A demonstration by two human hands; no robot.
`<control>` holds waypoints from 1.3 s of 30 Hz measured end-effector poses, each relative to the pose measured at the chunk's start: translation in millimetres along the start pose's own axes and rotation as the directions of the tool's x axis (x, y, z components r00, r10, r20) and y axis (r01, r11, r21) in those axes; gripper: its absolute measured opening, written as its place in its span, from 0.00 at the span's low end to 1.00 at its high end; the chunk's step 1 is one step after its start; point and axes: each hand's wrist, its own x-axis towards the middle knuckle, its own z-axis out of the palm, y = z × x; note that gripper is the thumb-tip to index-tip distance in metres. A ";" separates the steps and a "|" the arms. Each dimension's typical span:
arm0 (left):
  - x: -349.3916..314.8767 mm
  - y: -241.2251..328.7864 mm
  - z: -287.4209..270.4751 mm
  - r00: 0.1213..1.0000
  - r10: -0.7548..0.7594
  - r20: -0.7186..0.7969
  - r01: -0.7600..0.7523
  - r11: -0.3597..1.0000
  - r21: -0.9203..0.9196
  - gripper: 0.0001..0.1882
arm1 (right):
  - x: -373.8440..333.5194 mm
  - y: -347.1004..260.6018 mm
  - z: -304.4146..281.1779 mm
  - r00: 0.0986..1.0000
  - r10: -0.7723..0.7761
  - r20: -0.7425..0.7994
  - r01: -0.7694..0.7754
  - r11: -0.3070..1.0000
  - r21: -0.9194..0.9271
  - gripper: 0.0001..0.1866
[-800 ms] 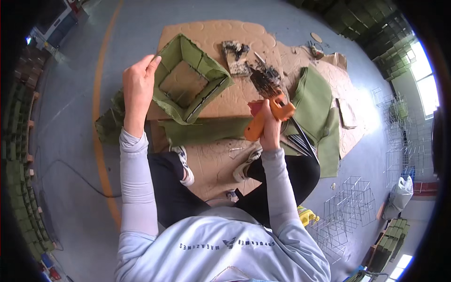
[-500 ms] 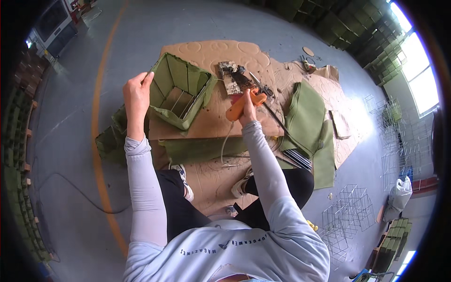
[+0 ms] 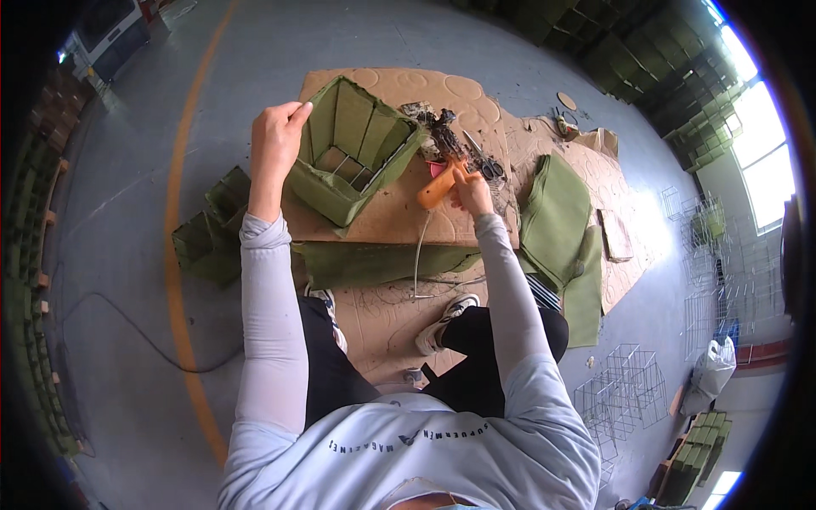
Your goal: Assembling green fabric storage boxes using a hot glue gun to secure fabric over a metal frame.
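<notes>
A green fabric box with a wire frame inside stands tilted on the cardboard. My left hand is closed on its upper left rim, with thumb and fingers pinching the edge. To the right of the box, my right hand has its fingers around an orange glue gun, partly hidden and slightly blurred. The gun's front lies by a dark, glue-crusted clump. Scissors with black handles lie just beyond my right hand. A pale cord hangs from the gun toward the floor.
Brown cardboard covers the work surface. Green fabric sheets are piled on the right; more green boxes sit at left. Wire frames stand on the floor at lower right. A dark cable crosses the floor at left.
My right hand has shifted right and the glue gun has turned, its front now nearer the dark clump. The dark rod beside it no longer shows. My left hand still holds the box rim.
</notes>
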 end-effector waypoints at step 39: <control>-141.1 49.4 -6.3 0.826 0.422 -0.374 -0.439 0.898 0.043 0.11 | -135.3 -60.3 -89.2 0.761 -0.581 -0.288 0.565 0.812 -0.145 0.10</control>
